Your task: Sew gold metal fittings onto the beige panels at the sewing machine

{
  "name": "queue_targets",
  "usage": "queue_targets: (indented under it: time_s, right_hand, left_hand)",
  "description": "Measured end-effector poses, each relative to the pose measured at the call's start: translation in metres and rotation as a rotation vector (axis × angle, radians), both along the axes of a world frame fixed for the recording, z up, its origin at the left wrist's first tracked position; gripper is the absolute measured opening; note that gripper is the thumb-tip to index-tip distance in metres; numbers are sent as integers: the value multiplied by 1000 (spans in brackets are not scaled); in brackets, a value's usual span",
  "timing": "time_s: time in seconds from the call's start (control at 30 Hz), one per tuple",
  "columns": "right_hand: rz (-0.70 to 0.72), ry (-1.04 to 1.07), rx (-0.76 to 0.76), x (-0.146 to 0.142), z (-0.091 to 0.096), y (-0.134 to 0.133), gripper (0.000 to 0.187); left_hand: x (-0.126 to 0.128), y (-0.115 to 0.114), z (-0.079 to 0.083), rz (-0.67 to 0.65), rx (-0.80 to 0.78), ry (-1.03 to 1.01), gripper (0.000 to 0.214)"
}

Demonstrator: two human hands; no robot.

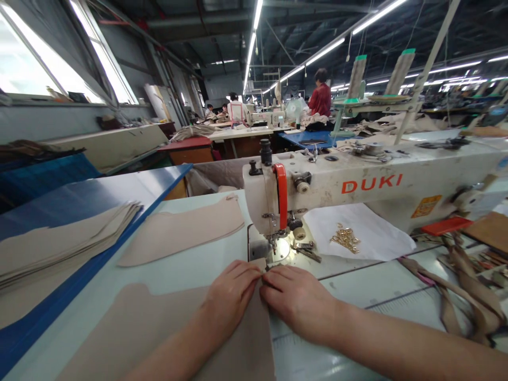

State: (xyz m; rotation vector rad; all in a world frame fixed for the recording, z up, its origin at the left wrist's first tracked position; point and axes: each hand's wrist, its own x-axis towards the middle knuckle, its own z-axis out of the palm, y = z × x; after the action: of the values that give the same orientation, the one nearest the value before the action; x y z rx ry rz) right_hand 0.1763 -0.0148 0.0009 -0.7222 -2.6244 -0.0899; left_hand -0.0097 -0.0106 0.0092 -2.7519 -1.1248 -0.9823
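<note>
A large beige fabric panel (159, 323) lies on the pale green table of the sewing machine (317, 185). Its upper right corner reaches toward the lit needle area. There my left hand (232, 291) pinches the panel's edge, fingertips pressed together. Right beside it, my right hand (296, 299) has its fingers curled on the same edge, almost touching the left fingertips. A small flap of the fabric stands up between the hands, just in front of the needle plate (281, 248). What lies under the fingertips is hidden.
Gold metal rings (345, 238) rest on white paper (377, 238) under the machine arm. Another beige panel (186, 227) lies behind the left hand. Stacked panels (71, 238) sit on a blue table at left. Fabric strips (464, 286) lie at right. Several people work farther back.
</note>
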Motion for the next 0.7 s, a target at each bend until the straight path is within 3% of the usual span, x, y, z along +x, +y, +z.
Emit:
queue_targets:
  time_s: [0.33, 0.7]
  right_hand:
    - [3, -62, 17, 1, 5, 1, 7]
    - [-45, -165, -11, 20, 12, 30, 7]
  left_hand:
    - [0, -1, 0, 11, -3, -18, 22]
    - [21, 37, -6, 5, 38, -14, 21]
